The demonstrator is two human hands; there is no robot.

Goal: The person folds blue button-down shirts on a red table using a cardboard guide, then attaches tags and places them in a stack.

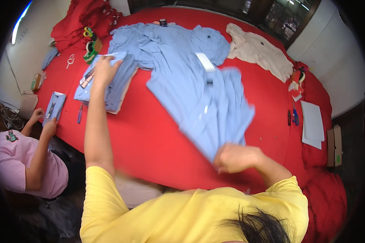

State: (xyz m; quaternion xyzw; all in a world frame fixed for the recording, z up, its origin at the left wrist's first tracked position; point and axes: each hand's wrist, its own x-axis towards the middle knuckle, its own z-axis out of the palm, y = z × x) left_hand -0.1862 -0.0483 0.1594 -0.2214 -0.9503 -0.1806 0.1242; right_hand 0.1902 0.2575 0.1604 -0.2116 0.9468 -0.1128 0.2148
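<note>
Near the tabletop's (138, 150) front edge, the right hand (237, 158) pinches the blue shirt (182, 89), apparently to control loose cloth; the left hand's (105, 71) grip over the folded stack (119, 87) is unclear.

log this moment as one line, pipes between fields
left hand: on folded blue stack | right hand: gripping loose blue shirt | surface: red cloth | co-worker: holding folded blue garment
</note>
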